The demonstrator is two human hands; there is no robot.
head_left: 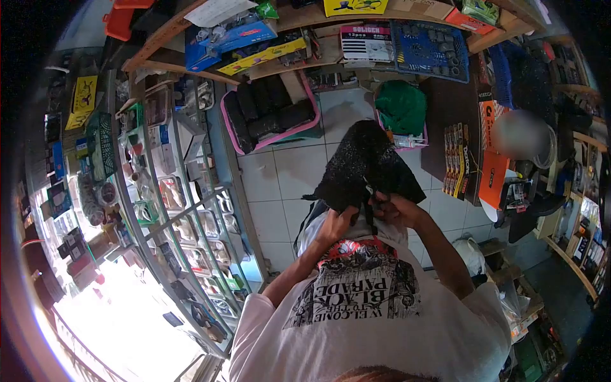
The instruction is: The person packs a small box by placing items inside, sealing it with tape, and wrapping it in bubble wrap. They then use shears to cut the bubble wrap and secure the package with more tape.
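Observation:
A black, rough-textured piece of cloth (pixel 363 156) hangs in front of my waist and spreads out over the tiled floor. My left hand (pixel 340 223) is closed at its near edge on the left, fingers curled round the black fabric. Close beside it, my right hand (pixel 393 209) is closed on the same cloth, a little further right. A small shiny metallic piece (pixel 369 187) shows on the cloth near my right fingertips; its kind is too small to tell. Dark straps dangle between and beside my hands. My fingertips are partly hidden.
Ahead stands a pink-rimmed basket (pixel 316 118) of black bundles, with a green bag (pixel 401 107) to its right. A glass display case (pixel 184 210) runs along my left. Shelves hold a blue tray (pixel 407 63) and boxes. At right, a person sits by orange boxes (pixel 493 181).

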